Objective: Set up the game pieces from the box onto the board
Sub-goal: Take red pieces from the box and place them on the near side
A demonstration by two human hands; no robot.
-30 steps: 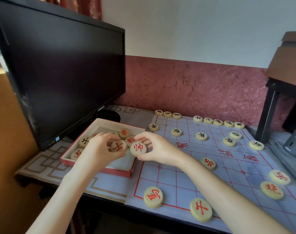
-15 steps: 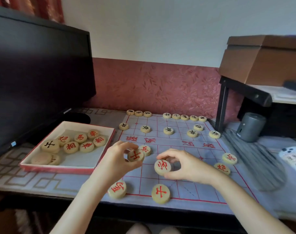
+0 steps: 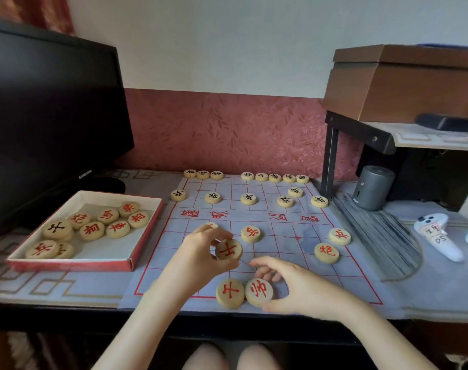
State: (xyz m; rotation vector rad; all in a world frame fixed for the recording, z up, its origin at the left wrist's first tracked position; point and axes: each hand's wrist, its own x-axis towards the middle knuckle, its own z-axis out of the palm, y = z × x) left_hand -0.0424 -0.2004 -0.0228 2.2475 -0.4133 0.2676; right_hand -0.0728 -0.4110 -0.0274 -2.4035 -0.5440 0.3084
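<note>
— Nearest us, what's the right hand (image 3: 294,287) doing?
— Thumb and curled fingers grip a red-lettered disc (image 3: 259,291) lying at the near edge of the board (image 3: 283,247), touching a neighbour disc (image 3: 230,293).
— And the left hand (image 3: 198,257)?
— It pinches a second red disc (image 3: 229,249) above the board's near half.
— Further off?
— The box (image 3: 67,264) on the left holds more discs, and black-lettered discs (image 3: 247,198) line the far side.

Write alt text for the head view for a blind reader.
The right hand holds a red general piece on the near edge of a xiangqi board, beside a red advisor piece; the left hand pinches a second advisor above the board. More pieces lie in an open box at left.
</note>
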